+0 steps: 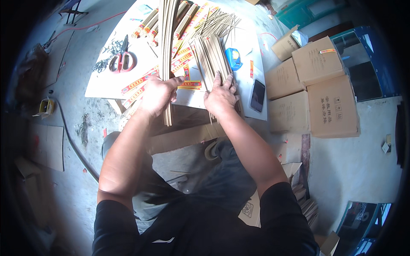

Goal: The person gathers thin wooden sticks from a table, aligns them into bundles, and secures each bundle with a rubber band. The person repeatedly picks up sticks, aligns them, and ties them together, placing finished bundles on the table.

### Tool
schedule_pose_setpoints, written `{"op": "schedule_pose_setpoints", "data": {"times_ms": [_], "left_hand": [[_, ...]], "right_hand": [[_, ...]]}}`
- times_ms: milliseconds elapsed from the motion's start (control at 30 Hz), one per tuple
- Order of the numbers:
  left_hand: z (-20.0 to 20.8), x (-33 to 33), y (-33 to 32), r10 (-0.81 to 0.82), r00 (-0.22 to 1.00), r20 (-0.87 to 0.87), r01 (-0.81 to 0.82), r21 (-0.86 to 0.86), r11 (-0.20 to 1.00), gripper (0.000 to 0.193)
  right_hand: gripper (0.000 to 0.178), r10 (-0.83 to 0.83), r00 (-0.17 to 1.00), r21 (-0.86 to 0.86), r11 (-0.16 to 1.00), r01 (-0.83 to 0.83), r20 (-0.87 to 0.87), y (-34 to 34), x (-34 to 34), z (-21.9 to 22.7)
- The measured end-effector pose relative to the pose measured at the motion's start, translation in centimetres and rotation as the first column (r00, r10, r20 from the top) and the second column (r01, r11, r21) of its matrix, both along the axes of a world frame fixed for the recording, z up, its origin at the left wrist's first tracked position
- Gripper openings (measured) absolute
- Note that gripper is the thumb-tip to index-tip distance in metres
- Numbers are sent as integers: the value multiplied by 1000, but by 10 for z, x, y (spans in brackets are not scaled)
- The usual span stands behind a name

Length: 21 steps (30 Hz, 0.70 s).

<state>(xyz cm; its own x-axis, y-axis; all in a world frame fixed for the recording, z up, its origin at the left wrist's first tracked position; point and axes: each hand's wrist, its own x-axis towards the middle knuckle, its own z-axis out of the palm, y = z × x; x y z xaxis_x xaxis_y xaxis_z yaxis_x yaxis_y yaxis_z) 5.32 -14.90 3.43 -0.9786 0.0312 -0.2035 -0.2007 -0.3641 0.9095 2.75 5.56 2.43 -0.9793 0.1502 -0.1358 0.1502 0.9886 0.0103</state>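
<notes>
My left hand (159,93) is closed around the lower part of a tall bundle of thin tan incense sticks (167,38), whose ends stick out below the fist. To its right, my right hand (222,97) rests with fingers stretched and spread on the near end of a pile of incense sticks (208,53) lying on the white table (104,87). Red and yellow paper strips (139,84) lie partly beneath the held bundle. Farther back are wrapped bundles of sticks (147,23) and a scattered heap of loose sticks (220,23).
Scissors with red handles (123,62) lie at the table's left beside tangled dark ties (112,48). A blue tape-like item (234,59) and a phone (257,96) are at the right. Cardboard boxes (332,102) stand stacked right of the table. A hose (70,132) crosses the left floor.
</notes>
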Motion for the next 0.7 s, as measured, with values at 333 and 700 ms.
{"op": "schedule_pose_setpoints", "data": {"times_ms": [333, 700], "left_hand": [[10, 0, -3, 63, 998, -11, -62, 37, 997, 15], [-24, -8, 17, -49, 997, 62, 54, -76, 996, 7]], "right_hand": [[88, -39, 999, 19, 999, 39, 3, 5, -29, -11], [83, -69, 998, 26, 997, 69, 1, 3, -62, -13]]}}
